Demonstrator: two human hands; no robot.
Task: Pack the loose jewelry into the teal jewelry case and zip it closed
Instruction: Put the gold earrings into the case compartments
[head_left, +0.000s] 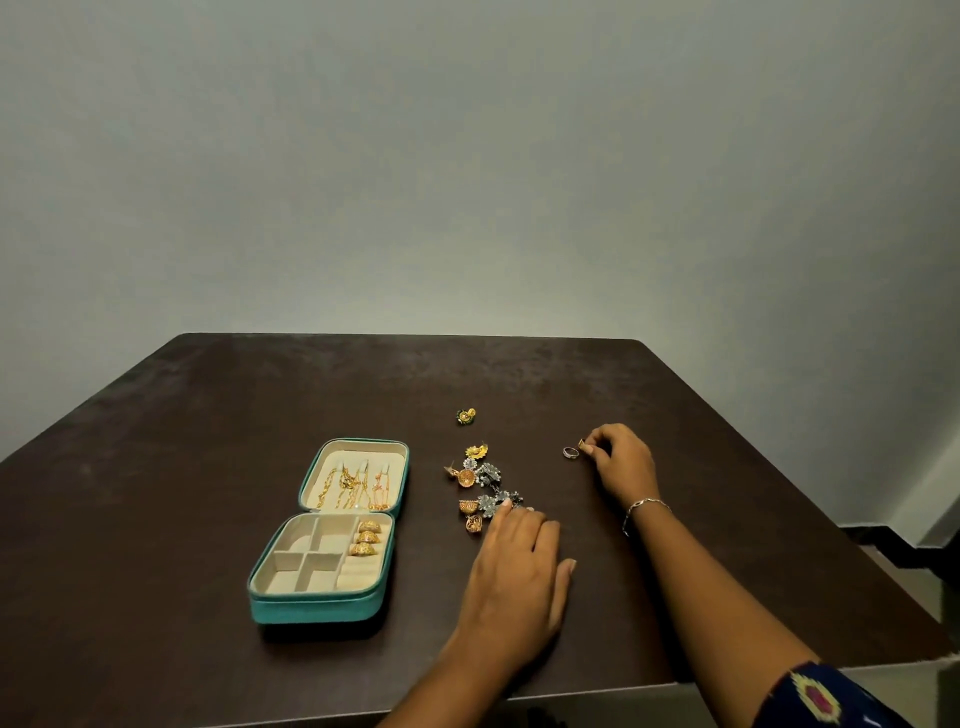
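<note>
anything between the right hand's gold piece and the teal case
Yes, at table level: the earring pile and the left hand lie between the right hand, pinching a gold piece, and the open teal case. Lifted over them, the path looks free.

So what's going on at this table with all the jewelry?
A person is packing jewelry into an open teal case, which already holds chains in its lid and three gold rings. The left hand rests on the pile of loose earrings; the right hand pinches a small gold piece beside a silver ring.
</note>
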